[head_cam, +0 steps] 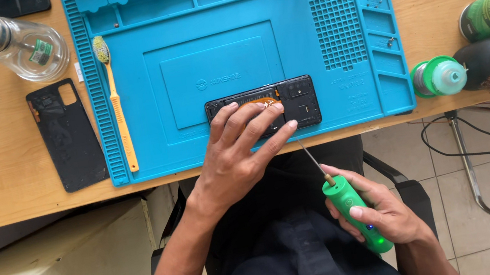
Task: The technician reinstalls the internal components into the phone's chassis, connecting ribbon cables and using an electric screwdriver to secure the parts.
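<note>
The left hand [237, 152] pressed spread fingers on the open phone [263, 109] lying at the blue mat's [144, 135] near edge, a thin, breakable thing best held by its sides, while the right hand [375, 208] gripped 1 green screwdriver [356, 215].

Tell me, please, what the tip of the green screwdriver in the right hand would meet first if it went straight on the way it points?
Most likely the left hand: the green screwdriver in the right hand aims up-left, at the fingers resting on the opened phone. Depth is unclear, so it might pass beneath them to the phone's edge.
</note>
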